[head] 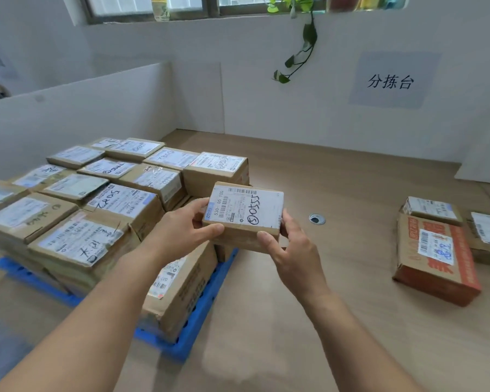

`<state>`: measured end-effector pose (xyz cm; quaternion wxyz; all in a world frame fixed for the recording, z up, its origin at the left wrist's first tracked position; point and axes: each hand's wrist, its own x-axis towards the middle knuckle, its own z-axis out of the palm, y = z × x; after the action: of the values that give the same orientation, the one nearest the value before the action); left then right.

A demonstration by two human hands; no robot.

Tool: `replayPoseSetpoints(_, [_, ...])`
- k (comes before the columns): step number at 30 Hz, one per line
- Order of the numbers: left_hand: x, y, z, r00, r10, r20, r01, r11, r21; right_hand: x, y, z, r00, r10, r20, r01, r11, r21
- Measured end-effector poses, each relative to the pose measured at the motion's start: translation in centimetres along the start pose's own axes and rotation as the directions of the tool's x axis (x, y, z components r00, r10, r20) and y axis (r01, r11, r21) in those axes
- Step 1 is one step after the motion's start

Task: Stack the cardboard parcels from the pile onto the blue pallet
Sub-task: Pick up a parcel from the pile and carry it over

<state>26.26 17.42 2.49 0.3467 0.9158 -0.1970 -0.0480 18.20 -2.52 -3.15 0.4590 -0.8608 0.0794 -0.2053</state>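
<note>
Now we pinch the small parcel (pixel 245 217) between left hand (pixel 186 229) and right hand (pixel 290 251), above the blue pallet (pixel 181 346) at its three-o'clock edge; it seems light, stiff, best held by its ends.

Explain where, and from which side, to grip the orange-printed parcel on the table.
Probably the long side edges of the orange-printed parcel, near its front end, reaching down from above: it lies flat, and smaller parcels crowd its far end.
</note>
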Motion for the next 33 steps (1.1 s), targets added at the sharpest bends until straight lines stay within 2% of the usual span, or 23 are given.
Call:
replayPoseSetpoints(6, [5.2,-4.8,-5.4,0.996,0.071,0.052,-0.079,0.981,0.175,3.6,-3.1,6.7,0.999,0.054,0.004,-0.054,0.999,0.007])
replayPoseSetpoints(9, [7.6,-7.0,-7.2,0.991,0.102,0.085,-0.118,0.972,0.204,5.4,-4.0,9.5,0.996,0.088,-0.005,-0.088,0.996,-0.02])
replayPoseSetpoints(14, [10.4,-10.1,-8.7,0.99,0.075,0.123,-0.104,0.963,0.25,7.1,-4.7,12.8,0.993,0.116,-0.037,-0.118,0.99,-0.072])
replayPoseSetpoints(17, [11.3,-11.1,-8.9,0.984,0.094,0.152,-0.134,0.951,0.279,7.3,-4.7,13.9,0.99,0.132,-0.049,-0.136,0.986,-0.095])
replayPoseSetpoints(22, [12.2,-11.6,-8.7,0.974,0.122,0.19,-0.194,0.882,0.428,7.5,-4.9,14.7,0.986,0.156,-0.061,-0.162,0.98,-0.111])
replayPoseSetpoints(33, [12.9,-11.7,-8.4,0.974,0.098,0.205,-0.19,0.847,0.496,8.5,-5.2,14.7,0.977,0.206,-0.051,-0.211,0.968,-0.135])
